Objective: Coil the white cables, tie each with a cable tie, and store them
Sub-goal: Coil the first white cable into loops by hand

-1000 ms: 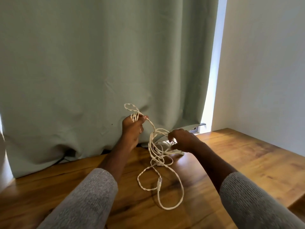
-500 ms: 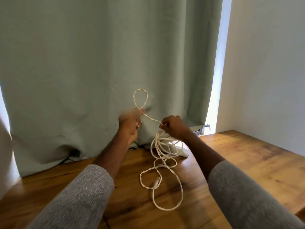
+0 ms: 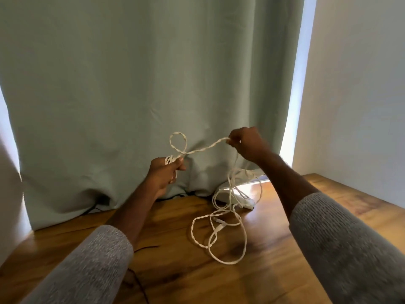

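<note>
Left hand [image 3: 164,172]: grips small coil of the white cable [image 3: 198,150]
Right hand [image 3: 247,143]: pinches cable, raised, apart
Tabletop [image 3: 179,270]: slack loops

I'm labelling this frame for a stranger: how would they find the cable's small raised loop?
Start at the green curtain. In front of it, the left hand grips the white cable. The small loop stands just above that hand, off the table, unlike the loose slack below.
</note>
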Motion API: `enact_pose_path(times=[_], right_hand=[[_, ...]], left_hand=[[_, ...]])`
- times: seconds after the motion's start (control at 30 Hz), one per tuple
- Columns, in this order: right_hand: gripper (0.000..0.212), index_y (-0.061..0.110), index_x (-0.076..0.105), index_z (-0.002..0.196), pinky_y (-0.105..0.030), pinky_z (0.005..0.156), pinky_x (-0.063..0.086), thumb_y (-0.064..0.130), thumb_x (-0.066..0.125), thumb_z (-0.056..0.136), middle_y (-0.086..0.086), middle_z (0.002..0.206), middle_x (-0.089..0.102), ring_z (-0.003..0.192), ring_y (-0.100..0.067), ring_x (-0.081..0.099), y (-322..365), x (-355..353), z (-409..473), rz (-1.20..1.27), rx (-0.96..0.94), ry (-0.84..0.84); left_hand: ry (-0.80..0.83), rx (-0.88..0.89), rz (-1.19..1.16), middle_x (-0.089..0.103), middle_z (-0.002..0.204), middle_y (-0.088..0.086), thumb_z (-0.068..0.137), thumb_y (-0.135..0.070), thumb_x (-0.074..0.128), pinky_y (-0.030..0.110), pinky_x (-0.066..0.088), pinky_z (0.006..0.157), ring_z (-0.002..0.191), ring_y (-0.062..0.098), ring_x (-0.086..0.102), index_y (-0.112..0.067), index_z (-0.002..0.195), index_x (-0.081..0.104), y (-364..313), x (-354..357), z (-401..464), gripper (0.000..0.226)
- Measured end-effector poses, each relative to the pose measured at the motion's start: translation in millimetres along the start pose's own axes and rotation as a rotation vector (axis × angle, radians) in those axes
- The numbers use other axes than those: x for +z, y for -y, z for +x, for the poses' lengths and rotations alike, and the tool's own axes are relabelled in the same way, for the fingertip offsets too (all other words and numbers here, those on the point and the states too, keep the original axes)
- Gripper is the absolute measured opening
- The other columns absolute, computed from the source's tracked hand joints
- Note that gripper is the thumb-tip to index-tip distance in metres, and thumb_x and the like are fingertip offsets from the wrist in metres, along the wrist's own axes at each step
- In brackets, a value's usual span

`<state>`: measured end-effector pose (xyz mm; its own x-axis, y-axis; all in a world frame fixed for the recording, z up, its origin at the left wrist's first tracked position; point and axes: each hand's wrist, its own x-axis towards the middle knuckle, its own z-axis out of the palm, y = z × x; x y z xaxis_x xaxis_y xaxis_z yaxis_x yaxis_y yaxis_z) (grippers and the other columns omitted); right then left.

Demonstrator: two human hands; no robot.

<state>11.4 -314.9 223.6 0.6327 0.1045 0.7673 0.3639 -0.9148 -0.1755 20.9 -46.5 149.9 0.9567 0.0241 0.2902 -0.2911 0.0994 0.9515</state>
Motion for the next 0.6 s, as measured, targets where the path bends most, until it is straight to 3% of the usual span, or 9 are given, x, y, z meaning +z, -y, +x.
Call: enact_pose_path(times=[0.13,0.17,0.27,0.33,0.4,0.47,0.53,0.6], right_hand=[[0.026,0.011,0.069,0.096,-0.034,0.063,0.045,0.036,0.062,0.098,-0.003,0.077,0.063,0.068,-0.026,0.057,-2.3,-21.7,7.7,0.046,0.081,-0.363],[0.029,0.009,0.069,0.097,-0.036,0.066,0.045,0.037,0.060,0.100,-0.008,0.081,0.064,0.072,-0.029,0.059,-2.5,-23.0,11.2,-0.028,0.079,-0.334],[0.036,0.007,0.070,0.109,-0.042,0.083,0.051,0.040,0.058,0.100,-0.020,0.109,0.064,0.099,-0.040,0.063,-12.1,-3.4,12.4,-0.345,0.150,0.196],[0.038,0.009,0.073,0.109,-0.037,0.086,0.051,0.043,0.061,0.098,-0.015,0.108,0.069,0.102,-0.034,0.065,-18.9,3.8,7.0,-0.376,0.205,0.423],[0.034,0.012,0.078,0.092,-0.025,0.075,0.051,0.042,0.063,0.098,-0.001,0.075,0.072,0.079,-0.024,0.070,-10.4,-1.4,8.3,-0.203,0.163,0.480],[0.035,0.014,0.076,0.075,-0.011,0.061,0.045,0.039,0.065,0.097,0.012,0.046,0.061,0.053,-0.012,0.066,7.1,-5.9,10.4,0.044,0.114,0.335],[0.033,0.012,0.073,0.071,-0.011,0.056,0.045,0.031,0.067,0.097,0.011,0.043,0.059,0.041,-0.002,0.060,17.5,-8.1,15.8,0.153,0.102,0.161],[0.018,0.007,0.073,0.079,-0.018,0.058,0.052,0.017,0.070,0.094,0.001,0.060,0.068,0.040,0.000,0.061,27.2,-9.6,20.0,0.026,0.082,0.315]], left_hand=[[-0.004,-0.037,0.286,0.060,0.052,0.002,0.090,-0.023,0.071,0.020,0.028,0.042,0.044,0.015,0.038,-0.005,0.069,0.068,5.3,-27.2,3.3,0.028],[-0.004,-0.052,0.308,0.060,0.051,0.000,0.090,-0.022,0.071,0.020,0.027,0.041,0.044,0.015,0.039,-0.005,0.070,0.067,7.0,-32.8,4.6,0.027],[-0.041,-0.079,0.299,0.060,0.056,0.004,0.090,-0.020,0.071,0.018,0.026,0.041,0.045,0.017,0.039,-0.001,0.076,0.069,15.2,-45.7,7.9,0.023],[-0.062,-0.087,0.284,0.061,0.060,0.009,0.090,-0.019,0.070,0.017,0.026,0.040,0.044,0.018,0.038,0.002,0.079,0.069,19.5,-49.2,5.4,0.025],[-0.024,-0.096,0.265,0.060,0.052,0.006,0.092,-0.018,0.069,0.015,0.025,0.038,0.037,0.014,0.036,0.004,0.076,0.067,21.4,-43.1,-1.7,0.028],[0.041,-0.107,0.205,0.055,0.041,-0.003,0.093,-0.016,0.067,0.014,0.023,0.036,0.030,0.007,0.031,0.004,0.075,0.065,19.1,-26.0,-9.4,0.027],[0.079,-0.108,0.143,0.055,0.040,-0.003,0.092,-0.012,0.068,0.013,0.022,0.034,0.029,0.004,0.030,0.006,0.078,0.066,13.6,-3.5,-13.8,0.022],[0.093,-0.089,0.089,0.058,0.047,0.003,0.083,-0.010,0.076,0.015,0.024,0.035,0.032,0.006,0.031,0.010,0.085,0.070,7.5,17.0,-15.2,0.021]])
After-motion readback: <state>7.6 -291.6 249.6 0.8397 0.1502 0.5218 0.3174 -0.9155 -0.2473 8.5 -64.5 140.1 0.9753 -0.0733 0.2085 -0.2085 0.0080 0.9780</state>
